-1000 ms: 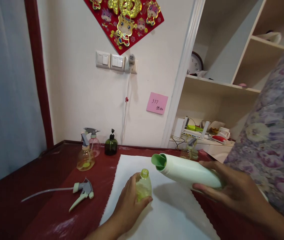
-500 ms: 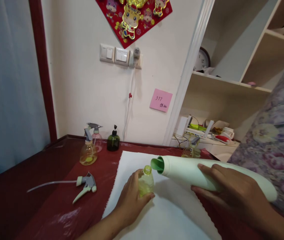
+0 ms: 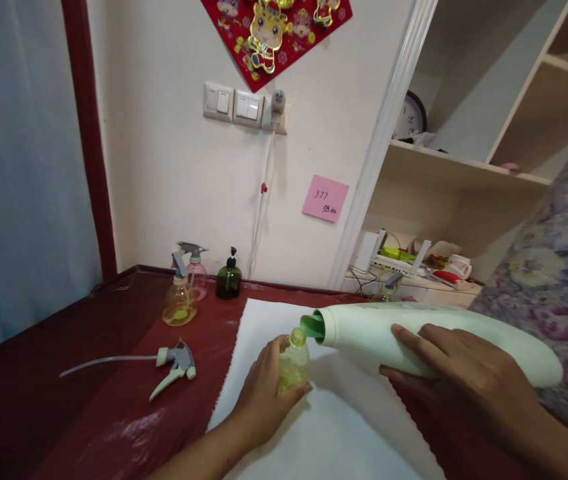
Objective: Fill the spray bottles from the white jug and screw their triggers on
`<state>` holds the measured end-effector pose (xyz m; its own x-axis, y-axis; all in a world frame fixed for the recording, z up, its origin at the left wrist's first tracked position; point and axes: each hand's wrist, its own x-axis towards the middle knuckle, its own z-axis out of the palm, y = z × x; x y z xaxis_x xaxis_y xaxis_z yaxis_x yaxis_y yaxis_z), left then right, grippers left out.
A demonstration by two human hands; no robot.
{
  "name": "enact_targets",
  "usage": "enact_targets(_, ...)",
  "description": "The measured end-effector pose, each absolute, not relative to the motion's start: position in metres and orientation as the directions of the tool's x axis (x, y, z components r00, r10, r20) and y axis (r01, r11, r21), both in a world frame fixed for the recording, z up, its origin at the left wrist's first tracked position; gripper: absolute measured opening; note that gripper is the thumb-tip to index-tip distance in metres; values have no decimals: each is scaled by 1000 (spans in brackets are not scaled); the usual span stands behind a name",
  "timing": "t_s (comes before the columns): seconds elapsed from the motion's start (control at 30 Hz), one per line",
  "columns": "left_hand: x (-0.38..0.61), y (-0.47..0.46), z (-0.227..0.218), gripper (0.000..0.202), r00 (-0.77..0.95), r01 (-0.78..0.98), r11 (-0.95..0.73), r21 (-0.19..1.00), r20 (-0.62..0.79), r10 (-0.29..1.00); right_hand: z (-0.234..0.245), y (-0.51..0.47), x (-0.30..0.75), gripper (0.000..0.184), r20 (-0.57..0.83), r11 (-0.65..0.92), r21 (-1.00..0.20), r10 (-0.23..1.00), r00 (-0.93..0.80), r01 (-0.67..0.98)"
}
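Centrally, the left hand (image 3: pixel 264 393) holds a translucent yellow-green bottle (image 3: pixel 295 365), fingers curled around its far side and thumb across its near side. The bottle stands roughly upright above a white sheet (image 3: pixel 334 433) with a scalloped edge, spread on the red-covered desk (image 3: pixel 99 433); contact between base and sheet cannot be determined. Its neck is uncapped.

The right hand (image 3: pixel 464 367) grips a large pale green container (image 3: pixel 374 333) around its body, thumb and fingers closed on opposite sides. The container is tilted nearly horizontal, its mouth directed left. The green spout (image 3: pixel 311 326) is positioned at the bottle's neck; whether the two touch, and whether liquid flows, cannot be determined.

To the left of the sheet, a detached trigger spray head (image 3: pixel 178 360) lies on the desk, its dip tube (image 3: pixel 109 359) extending left. Behind it stand an amber spray bottle (image 3: pixel 180 310), a pink spray bottle (image 3: pixel 197 281) and a dark green pump bottle (image 3: pixel 229 283).
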<state>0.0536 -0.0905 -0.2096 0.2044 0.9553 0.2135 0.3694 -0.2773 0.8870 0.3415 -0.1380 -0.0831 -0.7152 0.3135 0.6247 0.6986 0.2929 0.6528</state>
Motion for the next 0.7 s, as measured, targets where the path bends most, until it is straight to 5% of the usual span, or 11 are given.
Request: enact_targets(0.7,54,-91,-207,70,214,369,-280,886,213,953,-77,-138,339,26,609,284,678,298,-735,678)
